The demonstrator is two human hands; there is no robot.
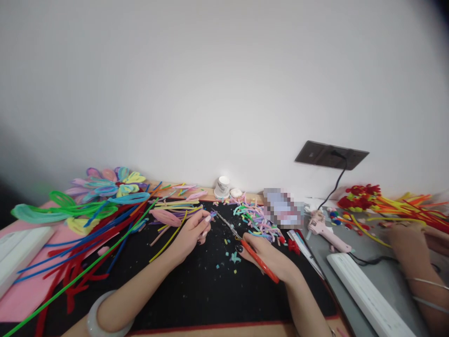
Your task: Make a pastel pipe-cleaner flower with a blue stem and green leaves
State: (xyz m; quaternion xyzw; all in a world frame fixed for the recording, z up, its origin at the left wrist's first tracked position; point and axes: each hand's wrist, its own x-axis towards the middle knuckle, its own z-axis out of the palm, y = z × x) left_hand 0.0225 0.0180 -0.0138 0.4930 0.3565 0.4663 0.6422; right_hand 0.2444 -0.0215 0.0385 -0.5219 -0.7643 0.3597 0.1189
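Note:
Between the fingertips of my left hand (194, 232) is a small purple piece of pipe cleaner (213, 214). My right hand (268, 255) grips orange-handled scissors (260, 262), whose blades point up and left, close to the purple piece. Whether the blades touch it I cannot tell. Below the scissors, small teal cut pieces (235, 257) lie on the black mat (196, 295). A heap of short pastel pipe cleaner pieces (257, 220) lies just beyond the right hand. Yellow and pink pipe cleaners (171, 213) lie beside the left hand.
Looped pastel pipe cleaners (112, 183) and long red and blue ones (80, 252) cover the left side. A paper cup (223, 186) stands by the wall. Right of the mat lie a pink glue gun (328, 231) and a white bar (365, 290). Another person's hands (412, 241) work at far right.

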